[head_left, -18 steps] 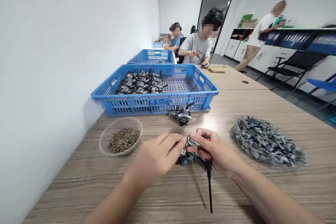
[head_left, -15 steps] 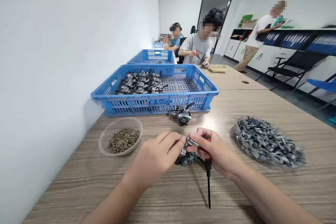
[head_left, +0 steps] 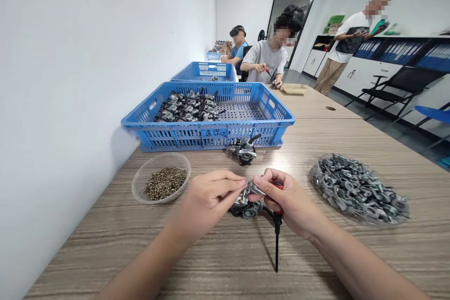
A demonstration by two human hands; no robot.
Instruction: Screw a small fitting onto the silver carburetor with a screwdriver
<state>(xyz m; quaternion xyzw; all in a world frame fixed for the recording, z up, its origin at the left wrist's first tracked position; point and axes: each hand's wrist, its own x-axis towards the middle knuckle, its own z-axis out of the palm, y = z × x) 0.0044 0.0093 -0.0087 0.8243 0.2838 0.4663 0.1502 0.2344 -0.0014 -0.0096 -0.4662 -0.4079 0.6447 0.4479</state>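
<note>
Near the frame's lower centre, the left hand [head_left: 207,197] is pinching with its fingers beside a silver-and-black metal assembly [head_left: 248,206] on the wood-grain bench [head_left: 197,258]; can't tell what's between them. Right hand [head_left: 286,197] is gripping a small grey metal piece [head_left: 258,189] in its fingers at the assembly, also holding a red-handled black screwdriver [head_left: 277,225], shaft pointing down. Clear round plastic tub of brassy screws [head_left: 161,180] is sitting centre left, clear plastic container of grey metal parts [head_left: 360,190] at right, blue plastic crate [head_left: 209,133] above centre.
</note>
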